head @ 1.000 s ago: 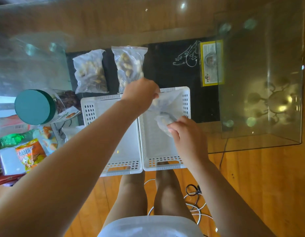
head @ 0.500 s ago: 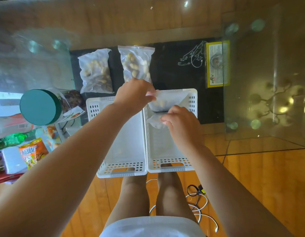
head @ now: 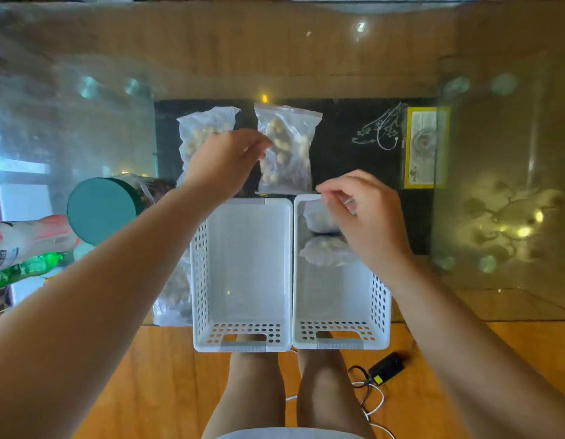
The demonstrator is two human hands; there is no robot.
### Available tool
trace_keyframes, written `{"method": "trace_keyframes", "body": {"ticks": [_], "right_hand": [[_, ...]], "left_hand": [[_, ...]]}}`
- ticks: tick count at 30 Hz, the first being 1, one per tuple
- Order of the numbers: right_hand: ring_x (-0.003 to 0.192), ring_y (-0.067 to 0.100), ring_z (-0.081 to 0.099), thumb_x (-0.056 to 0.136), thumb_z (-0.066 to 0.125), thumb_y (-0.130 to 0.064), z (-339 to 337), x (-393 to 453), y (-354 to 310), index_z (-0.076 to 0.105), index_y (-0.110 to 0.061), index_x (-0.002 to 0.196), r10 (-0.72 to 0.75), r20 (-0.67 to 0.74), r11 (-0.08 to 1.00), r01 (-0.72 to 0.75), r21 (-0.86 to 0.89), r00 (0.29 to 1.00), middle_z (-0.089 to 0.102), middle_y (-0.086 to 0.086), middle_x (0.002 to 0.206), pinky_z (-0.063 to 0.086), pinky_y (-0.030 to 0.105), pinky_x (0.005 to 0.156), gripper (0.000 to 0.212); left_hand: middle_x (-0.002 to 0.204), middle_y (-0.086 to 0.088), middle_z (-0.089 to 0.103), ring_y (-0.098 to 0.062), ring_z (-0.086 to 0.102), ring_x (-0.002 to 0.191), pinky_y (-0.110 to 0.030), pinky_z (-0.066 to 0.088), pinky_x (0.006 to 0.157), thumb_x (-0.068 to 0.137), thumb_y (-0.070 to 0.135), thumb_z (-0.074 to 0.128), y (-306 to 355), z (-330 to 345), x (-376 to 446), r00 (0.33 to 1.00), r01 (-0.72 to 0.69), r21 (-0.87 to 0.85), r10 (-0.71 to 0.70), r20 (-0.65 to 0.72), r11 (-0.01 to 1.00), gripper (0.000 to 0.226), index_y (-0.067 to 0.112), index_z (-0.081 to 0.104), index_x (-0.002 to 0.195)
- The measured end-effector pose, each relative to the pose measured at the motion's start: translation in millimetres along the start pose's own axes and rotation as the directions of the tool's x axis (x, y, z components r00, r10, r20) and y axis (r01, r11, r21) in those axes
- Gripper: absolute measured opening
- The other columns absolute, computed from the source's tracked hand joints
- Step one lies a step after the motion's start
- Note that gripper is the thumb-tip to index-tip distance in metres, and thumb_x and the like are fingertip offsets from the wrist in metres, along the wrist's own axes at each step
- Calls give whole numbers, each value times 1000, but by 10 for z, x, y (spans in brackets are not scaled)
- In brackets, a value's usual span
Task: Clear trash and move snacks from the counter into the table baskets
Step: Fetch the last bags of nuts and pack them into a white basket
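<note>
**Releasing one snack bag into the right basket, left hand already on the next**

Comparing with half a second ago: both hands held a clear snack bag over the right basket [head: 340, 331]; now that bag [head: 327, 253] lies on the basket floor at its far end, seemingly folded into two lumps. Right hand [head: 366, 217] hovers just above it, thumb and forefinger pinched narrow, other fingers loosely curled; whether a corner of plastic is still caught in the pinch, cannot tell.

Left hand [head: 224, 163] has left the bag and moved beyond the right basket's far rim to the two nut bags on the dark mat. Its fingertips are closing on the edge of the zip bag [head: 287, 147]; the second bag [head: 200, 134] lies just left of that, partly under the hand. Grip not confirmed.

Left basket [head: 243, 334], touching the right basket's left wall, holds nothing.

Judgement: one snack deposited; two nut bags, plus another bag [head: 173, 293] left of the baskets, remain.
</note>
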State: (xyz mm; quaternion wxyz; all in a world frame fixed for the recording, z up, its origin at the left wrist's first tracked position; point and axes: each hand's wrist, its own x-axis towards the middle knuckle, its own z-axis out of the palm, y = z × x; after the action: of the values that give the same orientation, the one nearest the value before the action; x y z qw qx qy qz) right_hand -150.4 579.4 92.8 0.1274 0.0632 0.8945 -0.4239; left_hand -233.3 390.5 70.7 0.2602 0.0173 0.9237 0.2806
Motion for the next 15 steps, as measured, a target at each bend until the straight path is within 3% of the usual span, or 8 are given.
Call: {"method": "trace_keyframes", "body": {"ticks": [2, 6, 9, 12, 15], "right_hand": [[78, 17, 61, 88, 56, -10, 53, 300, -36, 71, -12, 95, -30, -14, 1000, 30, -5, 999, 64, 1, 92, 52, 28, 69, 17], [85, 12, 57, 87, 54, -7, 277, 883, -3, 68, -13, 101, -34, 25, 995, 36, -95, 999, 62, 2, 100, 52, 36, 78, 21], [107, 19, 56, 87, 55, -9, 483, 1198, 84, 61, -15, 115, 18, 96, 982, 0, -186, 995, 58, 4, 121, 47, 37, 91, 29], [132, 23, 38, 90, 52, -13, 681, 1421, 182, 45, -16, 134, 47, 181, 945, 15, -328, 982, 40, 5, 145, 35, 39, 106, 44], [144, 26, 16, 94, 47, -19, 802, 1578, 233, 27, -16, 144, 103, 240, 900, 12, -436, 965, 23, 6, 155, 20, 45, 115, 54]], "left_hand": [[114, -1, 69, -24, 63, 103, -40, 51, 89, 96, 26, 44, -220, -130, 225, 998, 39, 40, -37, -52, 998, 27, 22, 65, 115], [127, -4, 62, -26, 58, 114, -40, 48, 96, 96, 21, 42, -597, -272, 645, 997, 79, 133, -78, -18, 988, 33, 22, 55, 127], [134, -10, 55, -31, 54, 118, -40, 44, 96, 97, 18, 40, -801, -285, 872, 996, 92, 201, -92, -10, 975, 36, 19, 48, 133], [139, -12, 48, -33, 48, 123, -44, 42, 97, 97, 10, 39, -942, -260, 1049, 991, 105, 287, -125, 52, 952, 41, 18, 42, 137], [139, -11, 48, -32, 47, 124, -41, 42, 96, 96, 3, 38, -983, -237, 1152, 981, 118, 313, -160, 113, 942, 45, 16, 40, 139]]}}
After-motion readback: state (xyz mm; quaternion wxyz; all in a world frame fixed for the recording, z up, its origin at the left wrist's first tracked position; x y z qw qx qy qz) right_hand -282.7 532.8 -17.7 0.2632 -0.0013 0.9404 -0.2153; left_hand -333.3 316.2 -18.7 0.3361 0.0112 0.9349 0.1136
